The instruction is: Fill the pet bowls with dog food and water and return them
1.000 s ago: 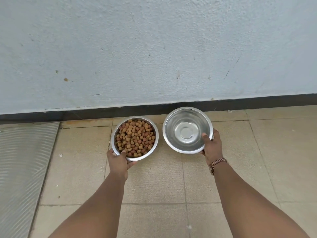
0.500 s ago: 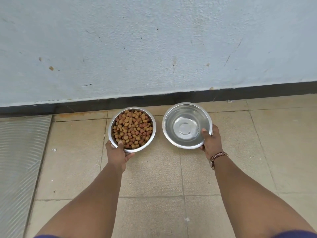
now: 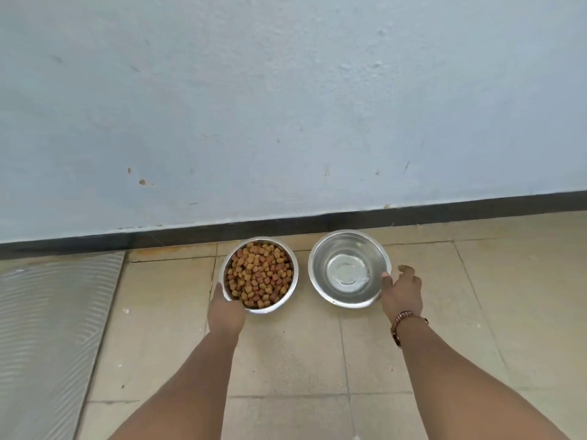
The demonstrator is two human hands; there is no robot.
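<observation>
Two steel bowls stand side by side on the tiled floor, close to the wall. The left food bowl [image 3: 296, 274] is full of brown kibble [image 3: 259, 274]. My left hand [image 3: 226, 311] grips its near-left rim, thumb over the edge. The right water bowl [image 3: 319, 265] holds a shallow pool of clear water [image 3: 347, 272]. My right hand [image 3: 402, 295] is at its right side. The thumb tip touches the rim, and the fingers are spread and off the bowl. A bracelet sits on that wrist.
A pale blue wall [image 3: 286, 106] with a dark skirting strip [image 3: 413, 211] runs just behind the bowls. A ribbed grey mat [image 3: 47, 328] covers the floor at the left. Beige tiles [image 3: 286, 354] extend toward me and to the right.
Both bowls have gone forward toward the wall and now rest on the tiles. My right fingers have come out from the water bowl's side and spread; the left grip is unchanged.
</observation>
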